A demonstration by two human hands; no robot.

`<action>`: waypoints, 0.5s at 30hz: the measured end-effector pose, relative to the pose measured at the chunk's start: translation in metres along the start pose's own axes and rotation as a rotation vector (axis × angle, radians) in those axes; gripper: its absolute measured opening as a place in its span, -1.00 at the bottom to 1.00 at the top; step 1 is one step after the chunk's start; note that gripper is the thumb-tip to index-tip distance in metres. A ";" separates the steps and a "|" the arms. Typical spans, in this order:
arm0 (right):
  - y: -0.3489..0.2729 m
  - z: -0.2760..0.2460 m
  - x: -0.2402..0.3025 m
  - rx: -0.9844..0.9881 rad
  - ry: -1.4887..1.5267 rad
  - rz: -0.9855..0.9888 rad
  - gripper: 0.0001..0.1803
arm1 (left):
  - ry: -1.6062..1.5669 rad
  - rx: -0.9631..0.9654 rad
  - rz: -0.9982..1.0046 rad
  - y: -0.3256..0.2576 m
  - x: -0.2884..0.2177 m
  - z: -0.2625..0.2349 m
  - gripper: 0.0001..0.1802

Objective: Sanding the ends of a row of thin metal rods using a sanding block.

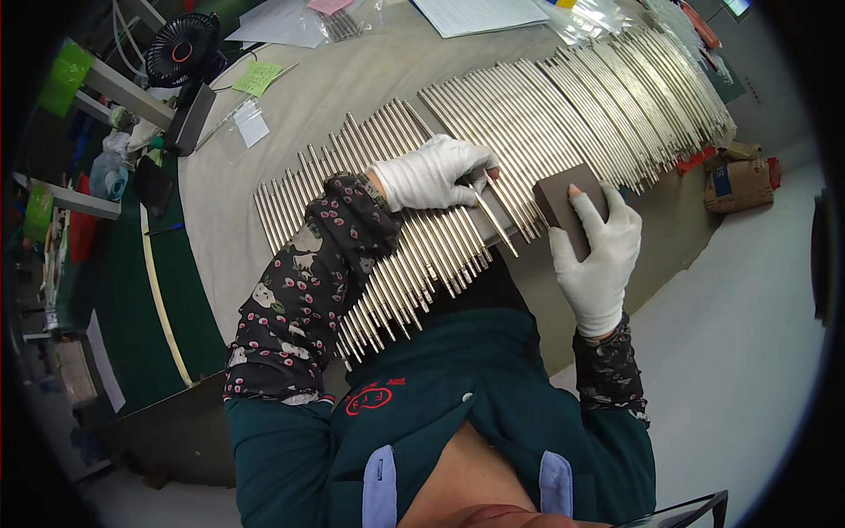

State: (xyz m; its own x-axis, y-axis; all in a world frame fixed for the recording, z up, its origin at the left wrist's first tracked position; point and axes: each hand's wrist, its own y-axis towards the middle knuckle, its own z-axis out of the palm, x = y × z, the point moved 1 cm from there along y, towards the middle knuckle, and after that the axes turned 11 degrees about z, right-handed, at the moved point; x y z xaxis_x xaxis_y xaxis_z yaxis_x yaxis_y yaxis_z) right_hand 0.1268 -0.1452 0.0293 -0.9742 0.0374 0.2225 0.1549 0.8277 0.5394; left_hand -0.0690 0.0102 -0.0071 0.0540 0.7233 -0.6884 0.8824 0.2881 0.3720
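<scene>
Slim silver metal rod [495,222] is what my left hand [431,174] pinches, thumb and fingers closed near its upper end, so the rod slants down and to the right, away from the row beneath it. My right hand [597,255] is clamped around a dark brown rectangular sanding block [563,204], one bare fingertip poking through the white glove onto the block's top face; the block sits just beside the rod's lower part, and I cannot tell whether they touch. Both hands wear white cotton gloves, with flowered sleeve covers over my forearms.

I judge the rod to be light, stiff and smooth, likely to slip or roll in a cloth glove, so a firm pinch close to one end, leaving the rest free, seems the right hold.

Under my hands lies a long fan of matching bright metal rods [563,106], packed side by side across the grey cloth-covered surface [352,79]. Farther off are a small black desk fan [182,48], a green sticky note [256,77], white papers [480,13] and a brown cardboard box [739,183] on the floor.
</scene>
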 end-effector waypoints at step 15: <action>-0.013 0.001 0.053 0.289 0.137 -0.163 -0.49 | -0.164 0.033 -0.117 0.002 -0.002 -0.002 -0.58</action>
State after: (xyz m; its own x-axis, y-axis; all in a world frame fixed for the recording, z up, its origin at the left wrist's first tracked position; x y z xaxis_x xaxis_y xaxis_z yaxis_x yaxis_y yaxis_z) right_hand 0.0728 -0.1531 0.0335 -0.9482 -0.1677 0.2698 -0.0727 0.9413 0.3296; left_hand -0.0689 0.0106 -0.0036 0.0233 0.5738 -0.8187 0.9017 0.3415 0.2650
